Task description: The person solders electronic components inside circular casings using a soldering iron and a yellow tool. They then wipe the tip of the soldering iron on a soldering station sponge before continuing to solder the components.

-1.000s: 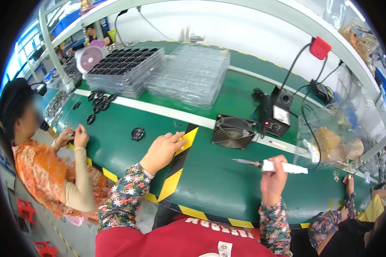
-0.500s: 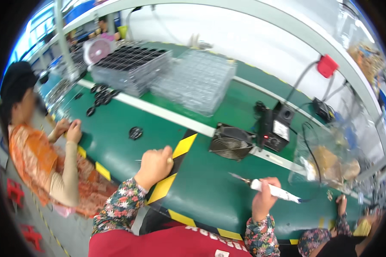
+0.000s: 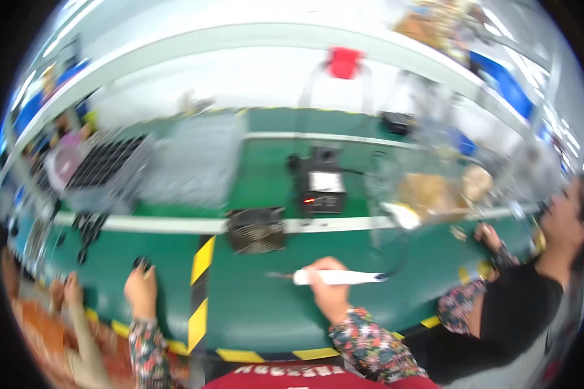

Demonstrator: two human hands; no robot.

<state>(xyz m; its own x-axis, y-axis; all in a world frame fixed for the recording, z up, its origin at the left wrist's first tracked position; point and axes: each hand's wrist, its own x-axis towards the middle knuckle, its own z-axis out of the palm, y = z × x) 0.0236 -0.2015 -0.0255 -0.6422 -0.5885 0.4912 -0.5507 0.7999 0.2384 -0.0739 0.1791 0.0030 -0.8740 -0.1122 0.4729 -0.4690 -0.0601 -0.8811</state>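
Observation:
My right hand (image 3: 329,292) is closed round the white handle of a soldering iron (image 3: 353,277). The iron lies nearly level above the green bench, and its blurred metal tip points left. On the left, beyond the striped tape, my left hand (image 3: 141,292) has its fingertips closed on a small round black part (image 3: 142,262) at the bench top. Part of this piece is hidden by the fingers. A black fan with a round grille (image 3: 256,231) stands between and beyond my hands.
Behind the fan is a black soldering station (image 3: 322,188) with a red light. Black trays (image 3: 107,165) and clear plastic trays (image 3: 191,162) stand back left, near loose black parts (image 3: 88,230). Bagged items (image 3: 428,191) lie right. Co-workers sit on both sides; yellow-black tape (image 3: 202,262) crosses the bench.
The view has swung right and levelled. My left hand has reached out to the round black part, which earlier lay untouched. The soldering iron stays in my right hand.

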